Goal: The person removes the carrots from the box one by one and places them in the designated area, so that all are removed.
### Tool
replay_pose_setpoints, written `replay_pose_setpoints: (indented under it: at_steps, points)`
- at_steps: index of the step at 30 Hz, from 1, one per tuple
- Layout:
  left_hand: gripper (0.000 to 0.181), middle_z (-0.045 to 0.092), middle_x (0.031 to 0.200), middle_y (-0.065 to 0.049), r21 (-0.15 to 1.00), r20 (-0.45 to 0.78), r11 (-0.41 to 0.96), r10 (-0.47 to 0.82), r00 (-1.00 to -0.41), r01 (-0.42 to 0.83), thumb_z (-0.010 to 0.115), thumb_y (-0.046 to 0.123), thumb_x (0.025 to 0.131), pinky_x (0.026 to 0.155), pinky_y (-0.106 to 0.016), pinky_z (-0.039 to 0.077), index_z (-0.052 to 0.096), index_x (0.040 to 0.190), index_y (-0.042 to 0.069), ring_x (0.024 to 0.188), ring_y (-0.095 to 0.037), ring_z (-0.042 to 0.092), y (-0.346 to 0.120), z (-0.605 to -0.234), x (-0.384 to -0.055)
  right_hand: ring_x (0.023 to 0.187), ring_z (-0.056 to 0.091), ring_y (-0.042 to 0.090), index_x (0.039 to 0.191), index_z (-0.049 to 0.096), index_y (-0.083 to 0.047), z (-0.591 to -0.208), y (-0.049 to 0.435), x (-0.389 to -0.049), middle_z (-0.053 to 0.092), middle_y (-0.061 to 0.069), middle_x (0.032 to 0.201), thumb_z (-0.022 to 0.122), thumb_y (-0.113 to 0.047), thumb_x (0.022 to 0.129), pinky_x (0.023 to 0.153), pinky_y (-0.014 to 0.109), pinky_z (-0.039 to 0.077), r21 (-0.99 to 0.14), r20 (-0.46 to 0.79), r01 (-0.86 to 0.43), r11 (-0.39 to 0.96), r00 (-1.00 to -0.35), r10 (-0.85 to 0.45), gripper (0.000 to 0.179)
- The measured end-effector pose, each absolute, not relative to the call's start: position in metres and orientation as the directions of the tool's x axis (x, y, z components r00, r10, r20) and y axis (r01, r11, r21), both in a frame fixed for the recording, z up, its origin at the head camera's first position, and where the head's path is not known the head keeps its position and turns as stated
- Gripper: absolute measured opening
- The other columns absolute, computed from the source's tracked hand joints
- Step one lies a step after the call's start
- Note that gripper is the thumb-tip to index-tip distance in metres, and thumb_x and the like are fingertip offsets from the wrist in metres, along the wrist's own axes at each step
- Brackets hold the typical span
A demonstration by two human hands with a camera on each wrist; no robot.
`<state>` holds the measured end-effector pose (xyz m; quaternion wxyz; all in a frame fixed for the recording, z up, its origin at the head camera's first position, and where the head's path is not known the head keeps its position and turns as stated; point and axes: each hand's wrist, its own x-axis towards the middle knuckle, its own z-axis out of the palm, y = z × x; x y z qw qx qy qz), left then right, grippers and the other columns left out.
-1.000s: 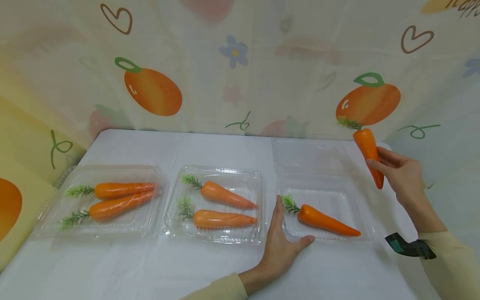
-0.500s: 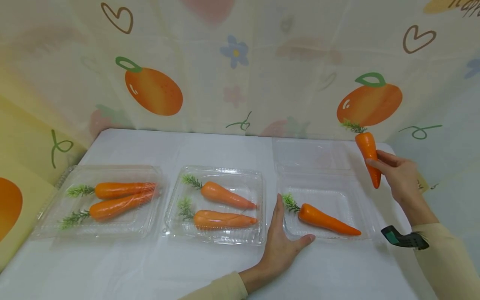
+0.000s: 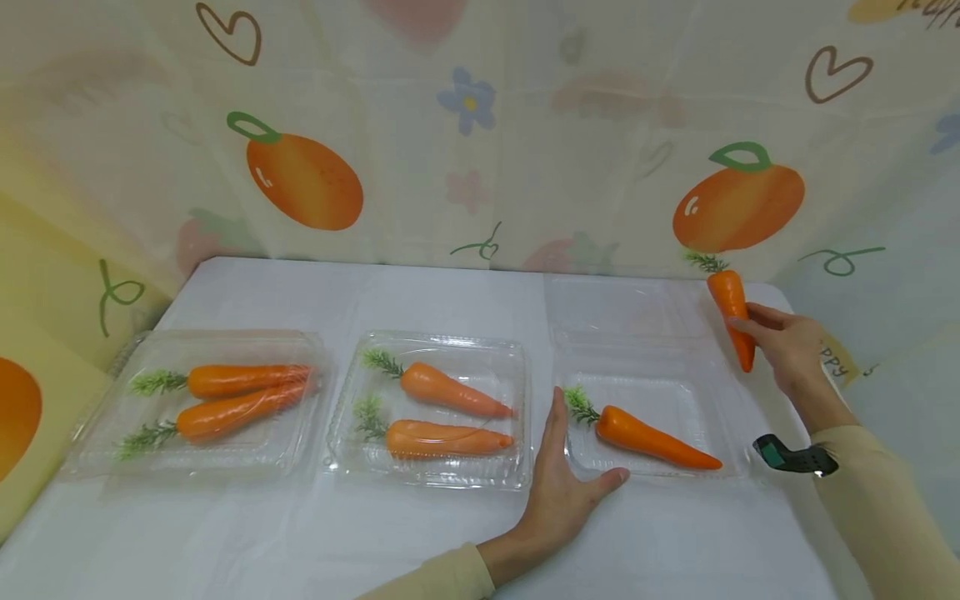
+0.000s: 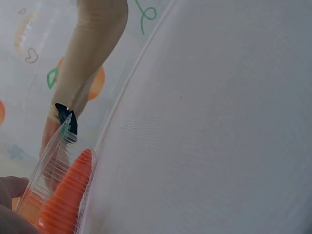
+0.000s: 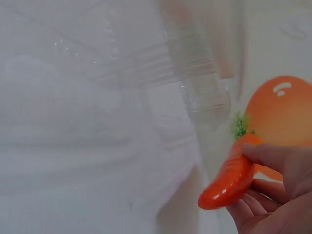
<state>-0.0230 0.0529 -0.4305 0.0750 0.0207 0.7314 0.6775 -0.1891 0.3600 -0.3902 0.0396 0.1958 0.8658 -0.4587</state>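
1. Right hand (image 3: 787, 346) pinches a carrot (image 3: 726, 293), leaves uppermost.
2. Left hand (image 3: 558, 487), thumb spread from straight fingers, touches the open clamshell (image 3: 675, 398); another carrot (image 3: 652, 439) lies inside.
3. Two closed clamshells (image 3: 427, 478) sit left of both hands.

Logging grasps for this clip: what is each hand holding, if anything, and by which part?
Right hand: a carrot, pinched between thumb and fingers by its orange body, below the leafy top. Left hand: no visible grip; it lies spread at the open container.
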Motion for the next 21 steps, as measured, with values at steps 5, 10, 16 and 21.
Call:
replay_pose_setpoints:
  at_steps: [5,10,16,21]
  points:
    - [0.113,0.008,0.164,0.005,0.995,-0.081,0.067,0.122,-0.989,-0.073,0.084,0.020,0.078,0.120,-0.043,0.014,0.005,0.159,0.019,0.148,-0.011,0.012,0.052,-0.430,-0.021,0.105,0.048,0.015,0.151,0.035,-0.005,-0.401,0.354,-0.199,0.039,0.021,0.149,0.061,-0.046,0.094,0.111,0.042,0.038,-0.793,-0.272,0.375,0.480,-0.923,0.271,0.075]
    - [0.113,0.007,0.164,0.005,0.994,-0.093,0.071,0.132,-0.987,-0.084,0.084,0.020,0.078,0.120,-0.043,0.014,0.005,0.159,0.019,0.148,-0.012,0.013,0.052,-0.429,-0.020,0.105,0.048,0.018,0.150,0.036,0.000,-0.407,0.351,-0.201,0.039,0.023,0.149,0.057,-0.039,0.097,0.107,0.037,0.043,-0.777,-0.268,0.374,0.506,-0.924,0.273,0.069]
    - [0.114,0.007,0.164,0.004,0.994,-0.094,0.075,0.137,-0.986,-0.084,0.084,0.019,0.078,0.120,-0.043,0.014,0.004,0.159,0.019,0.148,-0.012,0.013,0.052,-0.429,-0.020,0.108,0.047,0.023,0.150,0.033,0.000,-0.409,0.350,-0.202,0.035,0.025,0.152,0.056,-0.036,0.099,0.110,0.043,0.039,-0.769,-0.301,0.406,0.493,-0.911,0.281,0.067]
    - [0.114,0.007,0.164,0.004,0.994,-0.087,0.073,0.139,-0.987,-0.077,0.084,0.019,0.078,0.120,-0.043,0.015,0.004,0.159,0.019,0.148,-0.012,0.013,0.052,-0.429,-0.019,0.109,0.047,0.025,0.149,0.033,0.003,-0.407,0.350,-0.201,0.038,0.027,0.149,0.056,-0.036,0.098,0.109,0.044,0.040,-0.756,-0.293,0.395,0.522,-0.917,0.270,0.068]
